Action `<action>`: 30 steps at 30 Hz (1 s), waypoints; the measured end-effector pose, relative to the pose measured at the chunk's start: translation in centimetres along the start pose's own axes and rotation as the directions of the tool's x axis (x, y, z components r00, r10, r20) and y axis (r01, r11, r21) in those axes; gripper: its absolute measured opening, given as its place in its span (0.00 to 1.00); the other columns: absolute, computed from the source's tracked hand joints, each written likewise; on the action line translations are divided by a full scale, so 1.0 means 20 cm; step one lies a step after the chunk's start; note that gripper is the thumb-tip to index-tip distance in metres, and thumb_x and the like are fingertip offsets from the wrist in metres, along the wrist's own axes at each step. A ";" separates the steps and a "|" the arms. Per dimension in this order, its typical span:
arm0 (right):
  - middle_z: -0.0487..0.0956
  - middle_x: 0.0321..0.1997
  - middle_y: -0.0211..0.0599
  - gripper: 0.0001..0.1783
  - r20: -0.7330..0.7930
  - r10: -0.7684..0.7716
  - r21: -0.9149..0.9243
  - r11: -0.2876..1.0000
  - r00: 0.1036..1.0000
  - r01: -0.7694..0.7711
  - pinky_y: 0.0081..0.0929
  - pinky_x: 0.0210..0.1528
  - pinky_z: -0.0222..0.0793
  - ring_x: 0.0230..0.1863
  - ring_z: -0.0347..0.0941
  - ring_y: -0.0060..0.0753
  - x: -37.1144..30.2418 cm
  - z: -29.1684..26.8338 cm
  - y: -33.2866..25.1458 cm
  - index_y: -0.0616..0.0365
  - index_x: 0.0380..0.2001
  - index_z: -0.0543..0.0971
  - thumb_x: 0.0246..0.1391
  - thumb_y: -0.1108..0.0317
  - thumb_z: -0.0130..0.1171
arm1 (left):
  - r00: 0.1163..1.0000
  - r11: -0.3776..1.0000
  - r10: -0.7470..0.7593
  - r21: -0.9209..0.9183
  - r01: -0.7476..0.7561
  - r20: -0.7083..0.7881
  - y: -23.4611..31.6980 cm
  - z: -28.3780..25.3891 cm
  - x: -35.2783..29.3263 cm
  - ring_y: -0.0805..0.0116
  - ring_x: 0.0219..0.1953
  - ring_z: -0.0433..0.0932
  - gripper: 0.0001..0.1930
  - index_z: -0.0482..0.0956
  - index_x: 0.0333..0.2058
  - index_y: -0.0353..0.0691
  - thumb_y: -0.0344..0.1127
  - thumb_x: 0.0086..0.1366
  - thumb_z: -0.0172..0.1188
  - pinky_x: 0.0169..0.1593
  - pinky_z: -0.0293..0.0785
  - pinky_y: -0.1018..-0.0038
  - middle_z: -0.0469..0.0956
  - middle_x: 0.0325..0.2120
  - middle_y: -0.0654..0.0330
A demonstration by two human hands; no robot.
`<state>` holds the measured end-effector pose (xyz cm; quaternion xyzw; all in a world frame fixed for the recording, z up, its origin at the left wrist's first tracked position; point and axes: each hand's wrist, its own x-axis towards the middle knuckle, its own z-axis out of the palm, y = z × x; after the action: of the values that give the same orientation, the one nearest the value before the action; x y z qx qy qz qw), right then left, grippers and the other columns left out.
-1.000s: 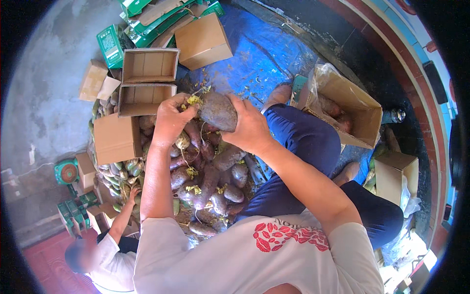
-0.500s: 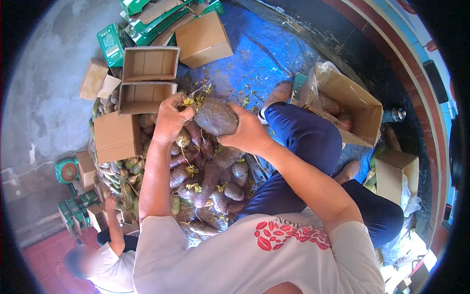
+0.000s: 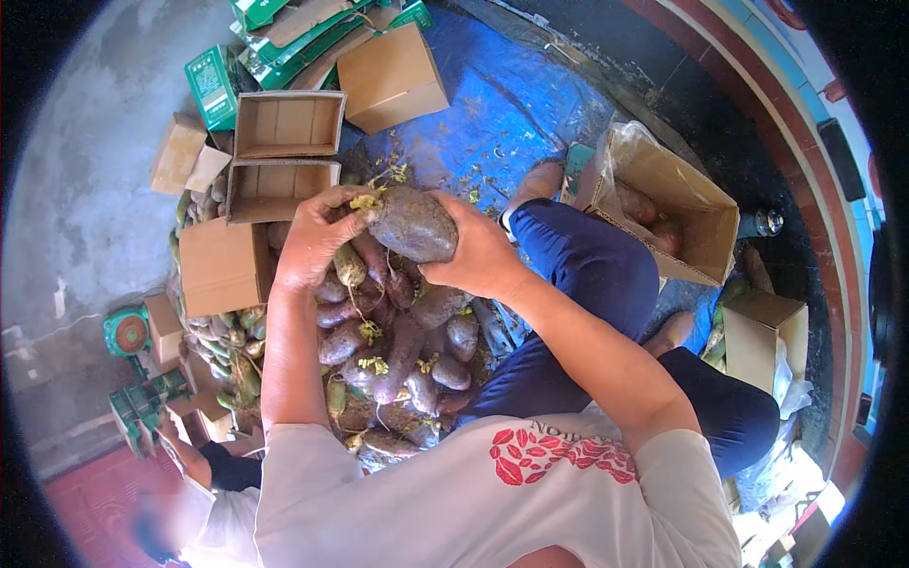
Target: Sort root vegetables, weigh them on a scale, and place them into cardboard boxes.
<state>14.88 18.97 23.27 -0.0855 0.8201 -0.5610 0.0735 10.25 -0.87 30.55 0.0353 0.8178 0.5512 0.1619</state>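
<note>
A large, soil-covered purple radish [image 3: 414, 225] is held up above the heap. My right hand [image 3: 478, 248] wraps round its right end, thumb below and fingers on top. At its left end my left hand [image 3: 325, 234] is closed on the small yellow-green leaves [image 3: 365, 202] at the crown. The palm side of the left fingers is partly hidden. Below both hands lies a pile of purple radishes [image 3: 402, 350], some with leaf tufts and thin roots.
At right stands a carton [image 3: 696, 213] lined with plastic, with radishes inside. Cartons [image 3: 289, 128] and a closed box [image 3: 222, 268] stand at left. Blue sheeting [image 3: 492, 104] covers the floor ahead. Another person [image 3: 204, 511] works at lower left near green radishes [image 3: 213, 341].
My left hand has shifted slightly left and down at the leaves. The radish has moved a little left with my right hand. The other person's arm has dropped lower.
</note>
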 end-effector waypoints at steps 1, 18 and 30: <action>0.68 0.47 0.49 0.47 -0.010 -0.018 -0.003 1.000 1.000 0.018 0.37 0.51 0.61 0.49 0.65 0.49 0.00 0.00 0.01 0.56 0.54 0.59 0.25 0.60 0.66 | 1.000 1.000 0.000 -0.001 0.000 0.000 -0.01 -0.01 0.01 0.77 0.32 0.71 0.14 0.75 0.34 0.33 0.33 0.49 0.63 0.37 0.67 0.79 0.75 0.29 0.62; 0.68 0.44 0.49 0.45 -0.038 -0.025 -0.066 0.998 0.999 0.022 0.37 0.48 0.63 0.45 0.67 0.50 -0.01 -0.02 -0.02 0.55 0.53 0.61 0.24 0.60 0.65 | 0.994 1.000 0.016 0.003 -0.015 -0.112 0.01 0.07 0.00 0.80 0.23 0.66 0.07 0.74 0.29 0.33 0.26 0.49 0.56 0.28 0.64 0.82 0.73 0.21 0.65; 0.68 0.43 0.49 0.45 -0.002 0.007 -0.089 0.996 1.000 -0.007 0.38 0.47 0.64 0.45 0.67 0.50 -0.03 -0.01 -0.01 0.54 0.53 0.60 0.25 0.59 0.64 | 0.996 0.986 -0.088 -0.144 0.088 0.011 0.03 0.04 -0.01 0.80 0.24 0.67 0.07 0.74 0.28 0.37 0.27 0.47 0.60 0.30 0.63 0.83 0.72 0.23 0.68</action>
<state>15.37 19.22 23.54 -0.0852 0.8446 -0.5238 0.0711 10.60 0.05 30.82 -0.0113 0.7761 0.6011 0.1902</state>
